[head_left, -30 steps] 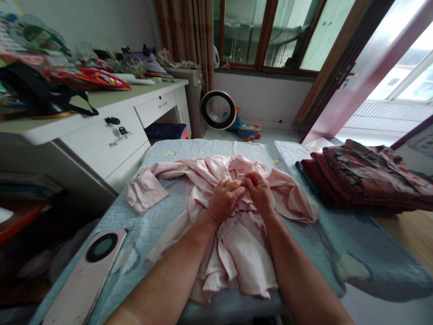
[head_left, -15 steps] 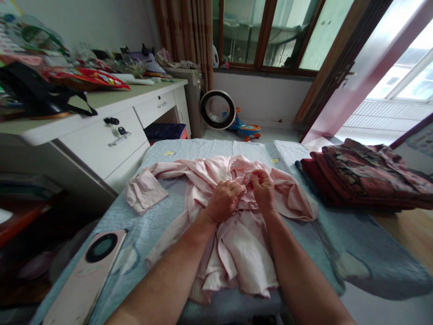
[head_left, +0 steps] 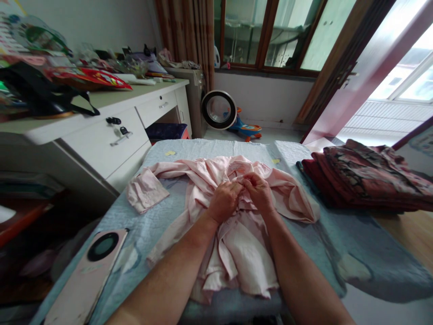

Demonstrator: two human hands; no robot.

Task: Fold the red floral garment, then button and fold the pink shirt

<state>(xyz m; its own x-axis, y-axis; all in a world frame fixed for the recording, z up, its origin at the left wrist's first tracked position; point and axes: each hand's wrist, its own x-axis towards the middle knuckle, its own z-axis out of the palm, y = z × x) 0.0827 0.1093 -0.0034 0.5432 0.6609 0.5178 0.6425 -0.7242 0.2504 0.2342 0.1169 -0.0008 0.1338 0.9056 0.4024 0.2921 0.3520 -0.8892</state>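
A crumpled pink shirt (head_left: 237, 234) lies spread on the blue-covered bed (head_left: 162, 225), its 1 visible sleeve cuff flung out toward the left. Both hands sit side by side at the middle of the shirt, near its collar end. The left hand (head_left: 225, 201) and the right hand (head_left: 260, 192) each pinch a bit of the cloth between curled fingers, fingertips almost touching. A pink phone (head_left: 88, 275) lies on the bed at the near left. Folded dark red clothes (head_left: 365, 180) are stacked at the right. A white worktop (head_left: 111, 101) with clutter stands at the left.
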